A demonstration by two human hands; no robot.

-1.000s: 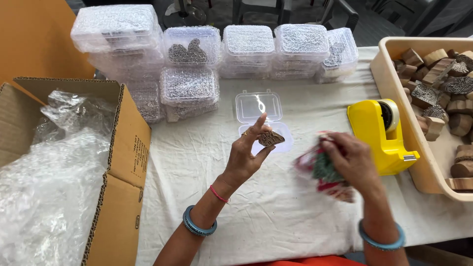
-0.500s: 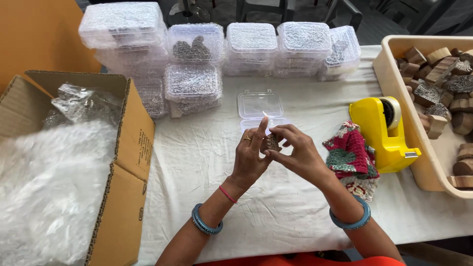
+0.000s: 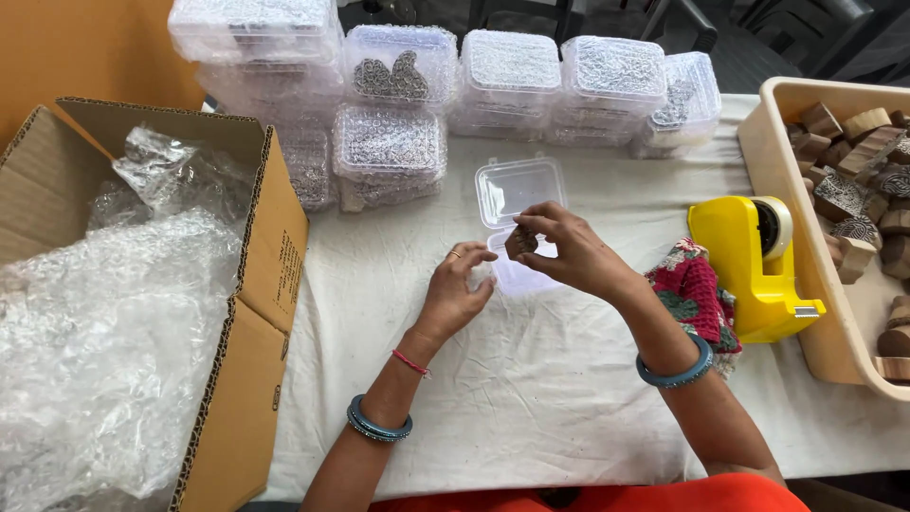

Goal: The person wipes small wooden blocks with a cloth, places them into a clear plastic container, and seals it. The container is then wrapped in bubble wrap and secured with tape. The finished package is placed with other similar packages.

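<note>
One carved wooden block (image 3: 522, 239) pinched in right hand (image 3: 569, 251) fingers, left hand (image 3: 455, 294) loosely curled, empty, beside one open clear box (image 3: 517, 190).

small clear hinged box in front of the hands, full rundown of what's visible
The clear hinged box is thin transparent plastic, rectangular with rounded corners. It lies open on the white cloth, lid flat toward the stacked boxes, base toward the person. The right hand holds a small carved block just above the base, partly hiding it. The left hand rests at its near-left edge.

Cardboard box (image 3: 237, 313) left, tape dispenser (image 3: 749, 275) right, lidded boxes (image 3: 502, 85) probably stacked behind.
</note>
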